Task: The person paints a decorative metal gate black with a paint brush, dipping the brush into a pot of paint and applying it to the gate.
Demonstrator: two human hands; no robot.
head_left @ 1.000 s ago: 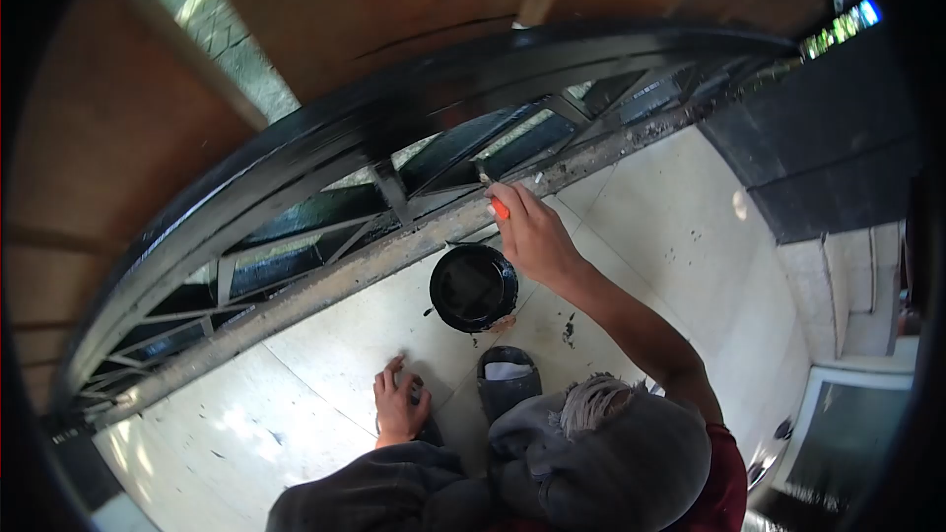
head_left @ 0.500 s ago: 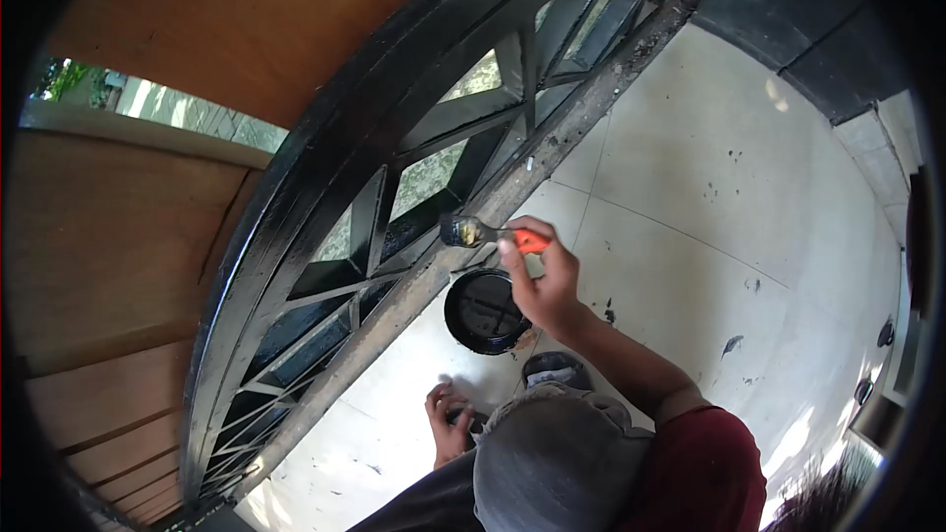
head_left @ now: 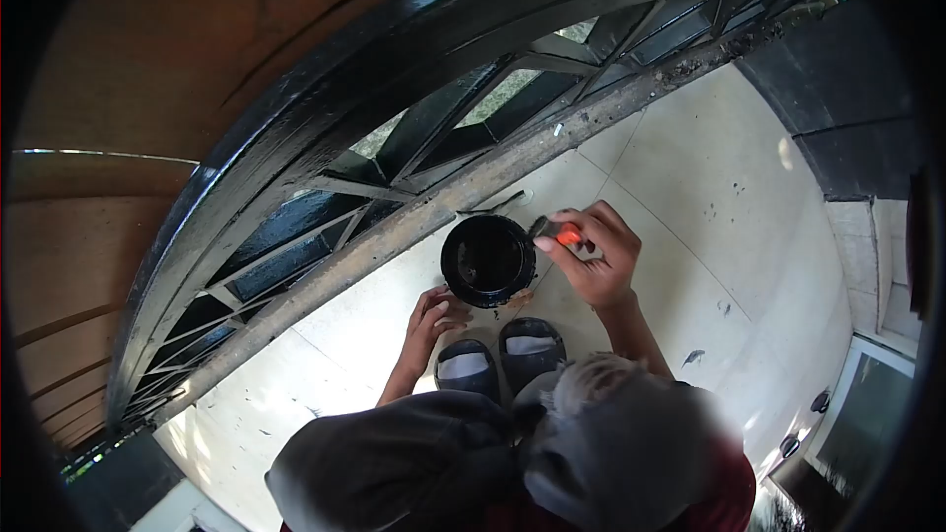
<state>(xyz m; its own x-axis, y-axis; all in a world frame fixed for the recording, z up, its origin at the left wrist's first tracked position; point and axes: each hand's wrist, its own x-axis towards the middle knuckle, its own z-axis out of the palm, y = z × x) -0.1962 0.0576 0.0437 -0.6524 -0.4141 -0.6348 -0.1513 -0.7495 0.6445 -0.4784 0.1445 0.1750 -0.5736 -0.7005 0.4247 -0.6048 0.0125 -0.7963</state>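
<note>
My right hand [head_left: 606, 256] is closed around the orange handle of a paintbrush [head_left: 561, 232], just right of a round black paint container [head_left: 444, 271]. The brush's dark bristle end points toward the container's rim. Dark paint [head_left: 493, 261] shows inside. At the container's lower left side is my left hand [head_left: 429, 325], its fingers loosely bent and apart, with the fingertips close to the rim. A glossy black lattice gate [head_left: 325, 108] curves across the view beyond both hands.
A rough concrete sill [head_left: 394, 220] runs beneath the gate. Beside the container lies a thin dark stick [head_left: 498, 205]. Pale floor tiles [head_left: 680, 207] carry dark paint spots. My feet in dark slippers [head_left: 532, 340] are close below the container. Brown panels [head_left: 108, 246] stand at left.
My right hand has brought the brush from the sill by the gate down to the container's right side. My left hand has moved up beside the container. The view has turned and shifted.
</note>
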